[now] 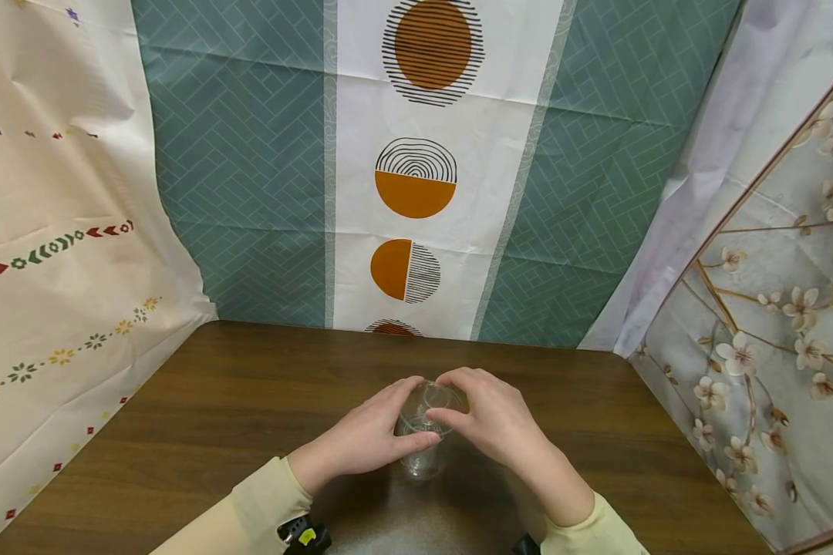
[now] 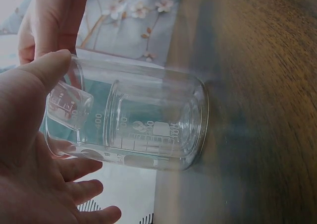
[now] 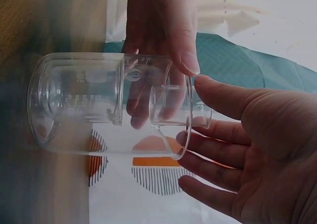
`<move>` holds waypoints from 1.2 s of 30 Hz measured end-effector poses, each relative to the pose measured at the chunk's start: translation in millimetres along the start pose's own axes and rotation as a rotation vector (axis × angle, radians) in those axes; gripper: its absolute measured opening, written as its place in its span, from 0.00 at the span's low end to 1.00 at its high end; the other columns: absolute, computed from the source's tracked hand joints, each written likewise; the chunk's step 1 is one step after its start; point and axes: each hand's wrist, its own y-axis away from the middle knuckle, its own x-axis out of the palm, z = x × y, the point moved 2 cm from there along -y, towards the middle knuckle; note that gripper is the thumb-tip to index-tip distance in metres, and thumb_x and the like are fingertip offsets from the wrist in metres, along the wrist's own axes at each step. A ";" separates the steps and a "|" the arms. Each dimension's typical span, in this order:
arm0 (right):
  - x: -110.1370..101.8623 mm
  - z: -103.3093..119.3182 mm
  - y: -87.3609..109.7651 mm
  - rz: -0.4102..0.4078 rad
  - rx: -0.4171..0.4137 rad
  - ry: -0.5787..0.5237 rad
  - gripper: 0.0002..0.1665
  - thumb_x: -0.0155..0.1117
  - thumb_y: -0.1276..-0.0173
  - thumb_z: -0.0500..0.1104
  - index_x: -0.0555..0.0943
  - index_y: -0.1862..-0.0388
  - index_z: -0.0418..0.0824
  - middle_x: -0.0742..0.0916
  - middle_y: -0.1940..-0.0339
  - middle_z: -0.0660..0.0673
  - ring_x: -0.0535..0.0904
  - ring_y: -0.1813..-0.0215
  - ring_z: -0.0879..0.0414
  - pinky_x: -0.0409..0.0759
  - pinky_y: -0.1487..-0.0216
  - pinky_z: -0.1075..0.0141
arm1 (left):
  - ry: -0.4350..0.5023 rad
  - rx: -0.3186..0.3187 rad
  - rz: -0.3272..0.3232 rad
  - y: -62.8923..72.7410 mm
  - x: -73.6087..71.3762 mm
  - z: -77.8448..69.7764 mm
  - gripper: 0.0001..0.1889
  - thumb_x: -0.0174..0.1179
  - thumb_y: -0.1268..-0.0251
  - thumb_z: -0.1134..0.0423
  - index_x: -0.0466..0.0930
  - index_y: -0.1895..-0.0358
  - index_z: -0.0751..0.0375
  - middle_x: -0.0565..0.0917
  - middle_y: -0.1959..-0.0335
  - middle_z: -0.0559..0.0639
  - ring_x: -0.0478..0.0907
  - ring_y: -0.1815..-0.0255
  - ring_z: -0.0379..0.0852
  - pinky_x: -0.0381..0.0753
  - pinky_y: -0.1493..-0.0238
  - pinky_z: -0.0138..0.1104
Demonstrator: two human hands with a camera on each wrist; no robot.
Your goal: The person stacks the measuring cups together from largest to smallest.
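Observation:
A large clear glass beaker (image 1: 423, 465) stands on the table in front of me. My left hand (image 1: 361, 434) holds it near the rim, thumb on the near side and fingers round the far side. Inside, at the bottom, sits a smaller beaker (image 2: 148, 127) with white graduations. A third, still smaller beaker (image 3: 166, 105) is partly within the large beaker's mouth, above the nested one. Thumb and forefinger of my right hand (image 1: 493, 416) pinch its upper end. The other right fingers spread beside the large beaker's rim in the right wrist view.
The brown wooden table (image 1: 250, 385) extends on all sides of the beakers. A green and white patterned cloth (image 1: 416, 231) hangs behind it. Cream cloth (image 1: 62, 308) lies to the left, and a floral cloth (image 1: 770, 370) borders the right edge.

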 end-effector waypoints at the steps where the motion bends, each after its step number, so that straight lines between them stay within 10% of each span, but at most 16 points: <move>1: 0.4 0.2 0.0 0.004 0.001 0.001 0.24 0.86 0.34 0.55 0.90 0.44 0.48 0.91 0.44 0.54 0.87 0.41 0.54 0.86 0.42 0.49 | 0.001 -0.002 0.001 0.0 -0.1 0.0 0.52 0.66 0.28 0.27 0.61 0.13 0.58 0.68 0.16 0.54 0.71 0.20 0.56 0.75 0.26 0.62; 36: 10.9 -3.5 -4.0 0.058 -0.015 0.013 0.22 0.86 0.34 0.54 0.91 0.46 0.49 0.92 0.45 0.52 0.86 0.40 0.52 0.87 0.44 0.48 | 0.004 -0.016 0.025 -0.1 -1.4 2.6 0.54 0.64 0.27 0.26 0.59 0.12 0.59 0.65 0.13 0.54 0.65 0.15 0.57 0.70 0.22 0.62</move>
